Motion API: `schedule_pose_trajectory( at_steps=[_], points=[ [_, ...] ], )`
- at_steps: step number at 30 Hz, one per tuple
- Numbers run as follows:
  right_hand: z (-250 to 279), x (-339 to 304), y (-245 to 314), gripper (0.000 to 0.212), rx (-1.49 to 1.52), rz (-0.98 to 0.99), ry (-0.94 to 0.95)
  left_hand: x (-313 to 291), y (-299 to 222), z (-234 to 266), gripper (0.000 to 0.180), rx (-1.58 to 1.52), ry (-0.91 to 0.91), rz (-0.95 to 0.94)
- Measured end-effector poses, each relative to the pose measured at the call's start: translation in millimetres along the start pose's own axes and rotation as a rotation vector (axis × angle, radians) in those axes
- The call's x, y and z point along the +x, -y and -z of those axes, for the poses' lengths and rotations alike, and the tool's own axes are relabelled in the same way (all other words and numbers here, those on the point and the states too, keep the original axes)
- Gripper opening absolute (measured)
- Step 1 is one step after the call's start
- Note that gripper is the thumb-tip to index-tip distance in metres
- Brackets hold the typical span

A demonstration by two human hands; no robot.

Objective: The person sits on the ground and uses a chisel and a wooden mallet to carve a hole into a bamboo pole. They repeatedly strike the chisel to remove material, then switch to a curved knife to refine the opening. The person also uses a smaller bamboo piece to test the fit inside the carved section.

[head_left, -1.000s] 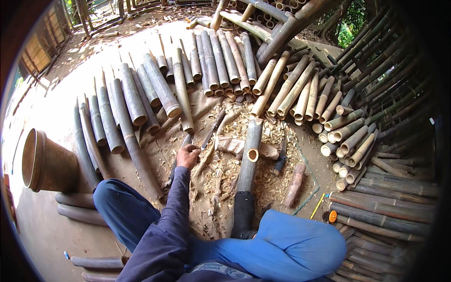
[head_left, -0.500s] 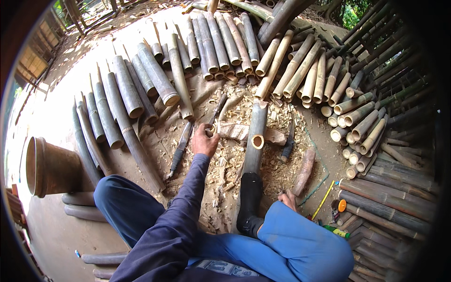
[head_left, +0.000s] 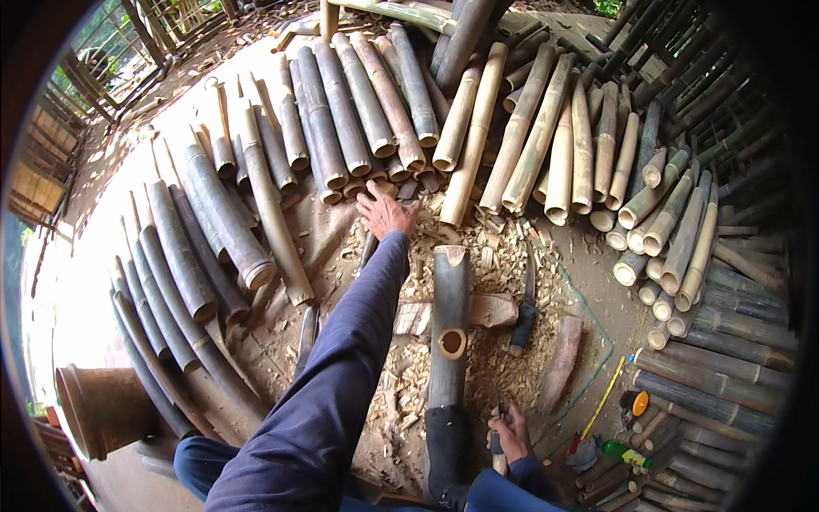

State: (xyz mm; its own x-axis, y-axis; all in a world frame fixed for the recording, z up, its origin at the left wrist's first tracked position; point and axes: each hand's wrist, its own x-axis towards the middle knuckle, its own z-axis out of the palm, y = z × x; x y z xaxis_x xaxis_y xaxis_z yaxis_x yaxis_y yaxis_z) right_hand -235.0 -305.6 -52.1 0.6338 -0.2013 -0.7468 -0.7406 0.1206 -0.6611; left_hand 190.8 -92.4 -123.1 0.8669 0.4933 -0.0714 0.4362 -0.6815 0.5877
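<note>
Ahead of me my left hand (head_left: 386,212) reaches out with its fingers spread and holds nothing. It is nearest the lower ends of the dark bamboo tubes (head_left: 343,128) at the back. In front of my legs lies a bamboo tube (head_left: 449,282) with an oval hole cut through its upper wall, resting across a wooden block (head_left: 495,310). A dark-covered foot (head_left: 448,439) is at its near end. To the right of that foot, my right hand (head_left: 512,431) is closed around a small hand tool with a pale handle (head_left: 498,462); its exact kind is unclear.
Wood chips (head_left: 397,375) litter the ground. A dark-handled knife (head_left: 523,328) lies right of the tube, near a short log (head_left: 560,363). Another blade (head_left: 307,337) shows beside my left sleeve. Bamboo pieces (head_left: 546,145) fan around; a bucket (head_left: 107,410) lies left, a green bottle (head_left: 624,452) right.
My left hand has moved forward from beside the wooden block toward the far bamboo, its fingers now spread. My right hand shows more fully, with the tool. The view has tipped upward.
</note>
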Motion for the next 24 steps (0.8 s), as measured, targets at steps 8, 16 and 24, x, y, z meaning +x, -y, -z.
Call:
schedule_pose_trajectory(
  at_steps=[8, 16, 24],
  points=[
    [1.9, 14.9, 8.6, 0.024, -0.041, -0.014, 0.007, 9.9, -10.9, -36.3, 0.106, 0.080, -0.070, 0.094],
    [1.4, 29.2, 20.5, 0.022, -0.043, 0.046, 0.003, 29.5, 2.9, -30.4, 0.056, -0.015, -0.131, -0.059],
    [1.1, 21.0, 14.4, 0.022, -0.140, 0.046, -0.009, 47.7, 22.3, -16.4, 0.032, 0.051, -0.004, -0.436]
  ],
)
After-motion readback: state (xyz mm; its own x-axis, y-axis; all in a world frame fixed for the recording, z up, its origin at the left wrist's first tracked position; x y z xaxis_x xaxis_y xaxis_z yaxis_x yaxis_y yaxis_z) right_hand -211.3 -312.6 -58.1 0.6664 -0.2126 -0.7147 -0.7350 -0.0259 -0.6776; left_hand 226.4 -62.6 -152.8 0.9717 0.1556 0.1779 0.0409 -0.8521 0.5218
